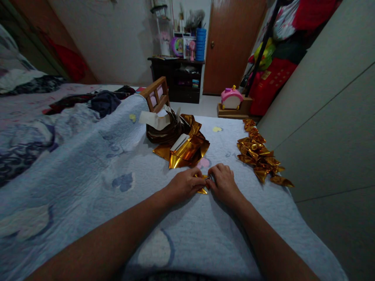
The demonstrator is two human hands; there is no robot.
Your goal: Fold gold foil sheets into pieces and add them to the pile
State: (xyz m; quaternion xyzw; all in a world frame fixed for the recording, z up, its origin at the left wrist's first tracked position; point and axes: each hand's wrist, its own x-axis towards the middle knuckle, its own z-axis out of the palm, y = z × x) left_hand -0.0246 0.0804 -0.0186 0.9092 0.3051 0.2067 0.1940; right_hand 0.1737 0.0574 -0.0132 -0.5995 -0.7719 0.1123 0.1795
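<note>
A small piece of shiny gold foil paper is pinched between my two hands, low over the blue patterned cloth. My left hand closes its fingers on the left side of the piece. From the right, my right hand grips the other side with bent fingers, hiding part of it. Just beyond my hands lies a loose pile of gold foil sheets, some showing a pale backing. To the right, several folded gold foil pieces are heaped along the cloth's edge.
Behind the sheets sits a dark round stack of paper by a wooden chair back. A pale cabinet wall borders the right side. Rumpled bedding lies at left. A pink toy stands beyond the far edge.
</note>
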